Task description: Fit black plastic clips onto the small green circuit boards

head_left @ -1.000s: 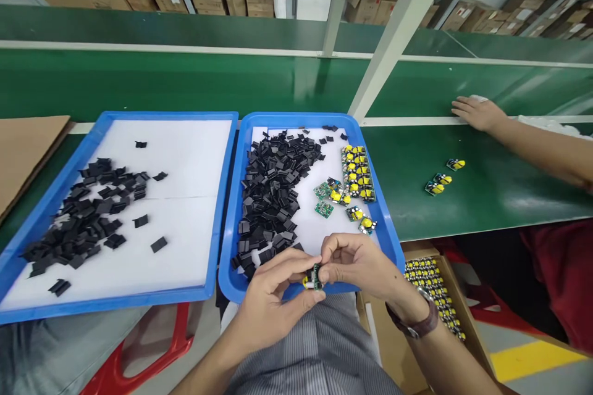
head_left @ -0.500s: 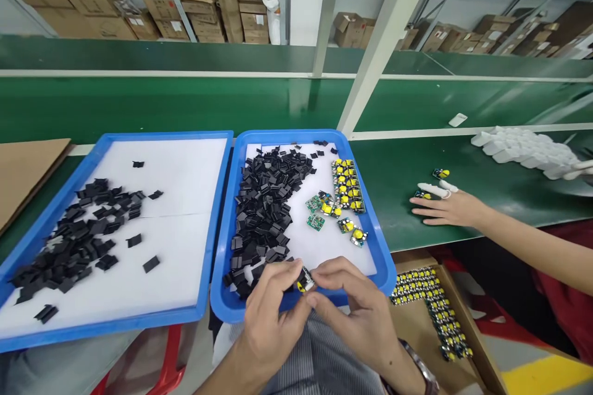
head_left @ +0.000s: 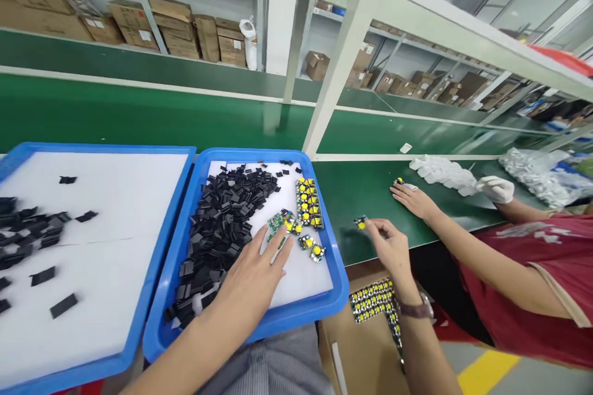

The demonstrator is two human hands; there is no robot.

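My left hand (head_left: 254, 268) reaches over the right-hand blue tray (head_left: 341, 287) with fingers spread, its tips at the small green circuit boards (head_left: 275, 221). Whether it touches one I cannot tell. Off to the right, my right hand (head_left: 390, 247) pinches a small circuit board with a yellow part (head_left: 360, 222) between thumb and finger, over the green table (head_left: 340, 197). In that tray lie a heap of black folded pieces (head_left: 227, 216), a block of yellow-topped boards (head_left: 309, 203) in rows, and several loose ones (head_left: 317, 252).
Another blue tray (head_left: 134, 333) with black pieces stands at left. A cardboard box (head_left: 356, 352) holding rows of yellow-topped boards sits below the table edge. At right, a co-worker's hand (head_left: 414, 200) rests by another board, near white parts (head_left: 442, 174). A post (head_left: 345, 55) rises behind the tray.
My hands were together over the tray's front edge, holding a board. They have parted: the right went out right with a board, the left forward to the green boards. The view swung right.
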